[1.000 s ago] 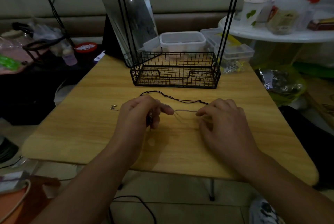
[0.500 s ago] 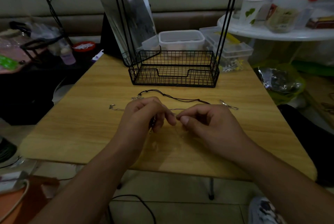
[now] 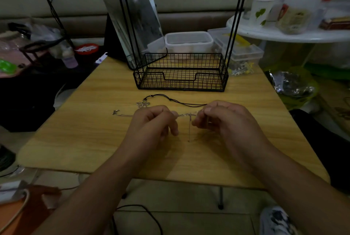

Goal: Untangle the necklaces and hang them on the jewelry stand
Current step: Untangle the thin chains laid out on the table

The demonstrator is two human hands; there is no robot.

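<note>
Only one view here, the head cam looking down at a wooden desk [image 3: 94,140], and the lighting is pretty dim.

Both hands are up just above the desk, close together near the middle. The left hand [image 3: 151,123] has its fingers curled in, and its grip is pinched tight on a thin silver chain [image 3: 186,115]. The right hand [image 3: 225,119] is curled the same way, pinching the other side of that chain, so a short stretch runs taut between the two grips. A loose strand of it dangles down from that stretch toward the desk. The rest of the silver chain trails off to the left on the desk and ends at a small clasp [image 3: 115,111].

Just behind the hands lies a black cord necklace [image 3: 170,99] with a silver flower pendant [image 3: 143,104], resting flat on the desk. Its cord runs right toward the right hand; can't tell if it's tangled with the chain there.

Further back sits the jewelry stand [image 3: 180,75], a black wire basket base with two tall uprights and hooks along the top edge of the view. No necklaces are visible on the part of it that shows.

Behind the stand there's a leaning mirror [image 3: 132,20] and some clear plastic containers [image 3: 189,42]. A white round side table [image 3: 295,35] with cluttered stuff on it stands off to the right.
</note>
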